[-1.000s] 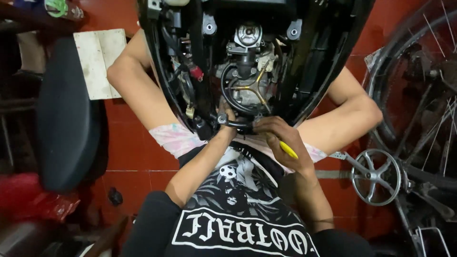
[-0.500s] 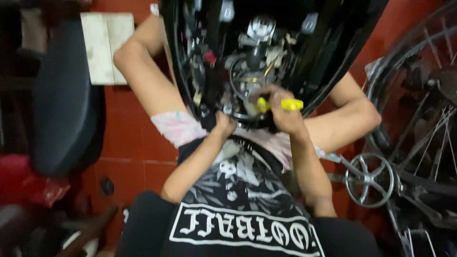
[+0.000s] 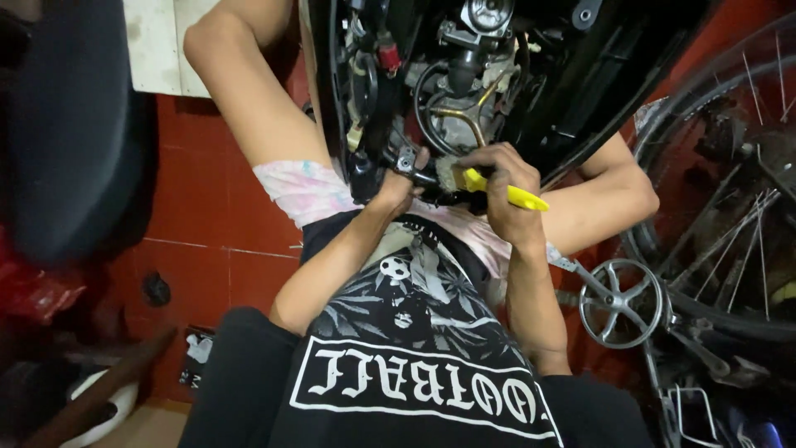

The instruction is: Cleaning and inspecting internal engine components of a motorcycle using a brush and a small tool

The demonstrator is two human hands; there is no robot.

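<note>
I sit on the floor under an open black motorbike body (image 3: 613,75) with its engine parts and carburettor (image 3: 464,50) showing. My right hand (image 3: 502,187) grips a yellow-handled brush (image 3: 497,189), its bristled end pushed against the hoses and metal parts just below the carburettor. My left hand (image 3: 398,184) holds a small metal fitting (image 3: 406,159) and black hose at the lower edge of the engine bay. Both hands sit close together, between my bent knees.
A bicycle wheel (image 3: 730,207) and its crank with chainring (image 3: 622,303) stand at the right. A black seat (image 3: 75,124) leans at the left over red floor tiles (image 3: 207,207). A pale board (image 3: 162,46) lies at the top left.
The view has moved closer to the engine. My right hand has turned the yellow brush and pushed it up against the parts; my left hand has stayed on the fitting.
</note>
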